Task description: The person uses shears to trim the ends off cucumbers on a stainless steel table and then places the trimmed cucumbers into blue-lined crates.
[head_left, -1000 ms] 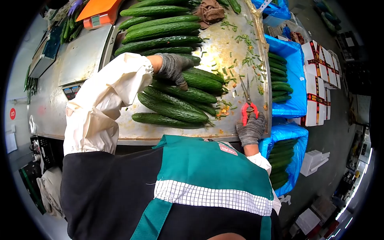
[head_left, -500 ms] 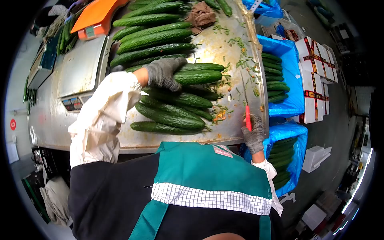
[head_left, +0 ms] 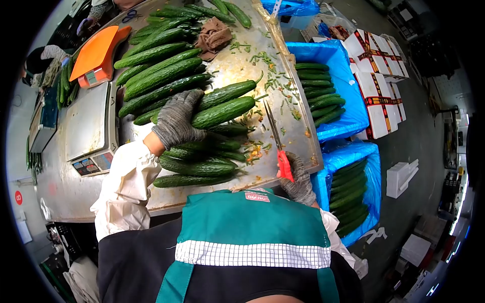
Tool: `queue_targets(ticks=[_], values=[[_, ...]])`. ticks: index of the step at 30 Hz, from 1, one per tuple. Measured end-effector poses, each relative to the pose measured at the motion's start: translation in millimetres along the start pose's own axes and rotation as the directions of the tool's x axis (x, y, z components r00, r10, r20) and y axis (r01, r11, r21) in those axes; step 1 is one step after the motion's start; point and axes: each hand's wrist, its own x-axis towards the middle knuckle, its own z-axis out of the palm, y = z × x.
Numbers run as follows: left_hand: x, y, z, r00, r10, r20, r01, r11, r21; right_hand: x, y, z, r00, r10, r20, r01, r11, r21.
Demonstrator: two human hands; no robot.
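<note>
My left hand (head_left: 178, 120), in a grey knitted glove, is wrapped round the left ends of two cucumbers (head_left: 225, 112), whose stem ends point right. Beneath and below them several more cucumbers (head_left: 194, 166) lie on the metal table (head_left: 172, 202). My right hand (head_left: 297, 181), also gloved, is closed on the red handles of scissors (head_left: 284, 165). The scissor blades point up and slightly left, just right of the held cucumbers' stems and apart from them. Behind my left hand lies a row of cucumbers (head_left: 161, 73).
A brown cloth (head_left: 214, 37) and stem cuttings (head_left: 273, 76) lie on the table. An orange scale (head_left: 98, 55) and a metal-topped scale (head_left: 88, 123) stand left. Blue-lined crates (head_left: 353, 101) of cucumbers and white boxes (head_left: 376, 101) are right. Another person's gloved hand (head_left: 86, 24) shows top left.
My left hand has taken hold of two cucumbers and raised them, turning their stem ends upward. My right hand has brought the scissors closer to them. The view has turned and shifted.
</note>
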Motion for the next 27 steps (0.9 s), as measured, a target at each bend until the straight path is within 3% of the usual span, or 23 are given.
queue_targets(ticks=[4, 7, 14, 27], values=[[0, 5, 1, 1.000, 0.027, -0.016, -0.027, 1.000, 0.005, 4, -11, -2, 0.997, -0.057, 0.046, 0.062, 0.991, -0.114], [0, 6, 3, 0.989, 0.108, -0.101, -0.104, 0.994, 0.039, 5, -14, -2, 0.998, -0.018, 0.067, 0.022, 0.998, -0.067], [-1, 7, 2, 0.985, 0.142, -0.098, -0.138, 0.989, 0.047, 3, -15, -1, 0.999, -0.019, 0.043, 0.023, 0.997, -0.077], [-3, 12, 3, 0.997, 0.042, -0.057, -0.040, 0.998, 0.042, 1, -14, 6, 0.977, -0.131, -0.166, 0.082, 0.958, -0.274]])
